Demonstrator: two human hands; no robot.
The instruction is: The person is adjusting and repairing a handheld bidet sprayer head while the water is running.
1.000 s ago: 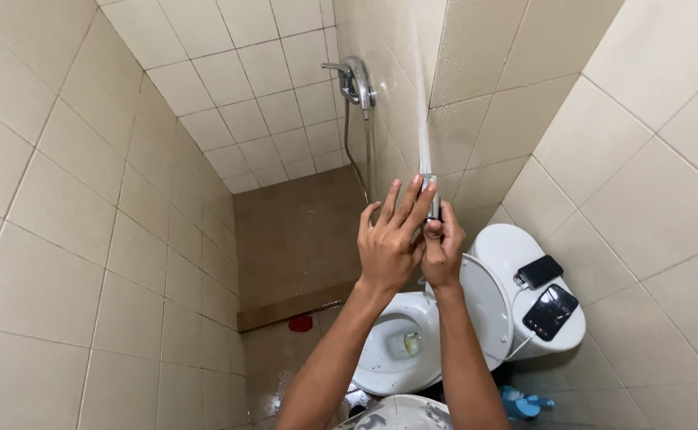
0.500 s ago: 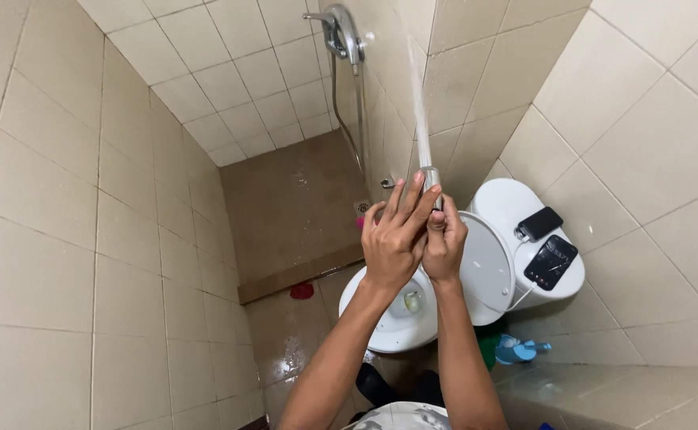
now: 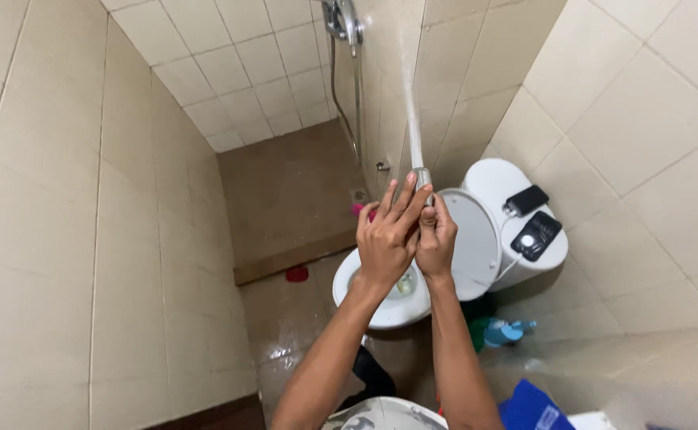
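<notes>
Both hands raised together over the front rim of the toilet (image 3: 381, 314), clasped round a small metal spray nozzle (image 3: 423, 177) that throws a thin jet of water (image 3: 412, 119) up toward the tiled wall (image 3: 476, 72). Left hand (image 3: 387, 239) wrapped over the front, fingers long and loosely fanned, tips reaching the nozzle's head; right hand (image 3: 438, 239) curled tight behind it, closed round the body below the head. Nozzle itself mostly hidden by the fingers, only the shiny tip showing above them. Probably light and rigid, hard metal or plated plastic, wet and so likely slippery; the jet's push probably small but enough to twist a loose hold. Best taken low on the body, below the head, clear of the outlet, with the second hand steadying the front as here. Lid of the toilet up, two dark phones (image 3: 533, 223) lying on the tank top near its right edge. Shower head (image 3: 347, 20) fixed high on the wall, a blue bottle (image 3: 502, 330) on the wet floor beside the toilet base.
</notes>
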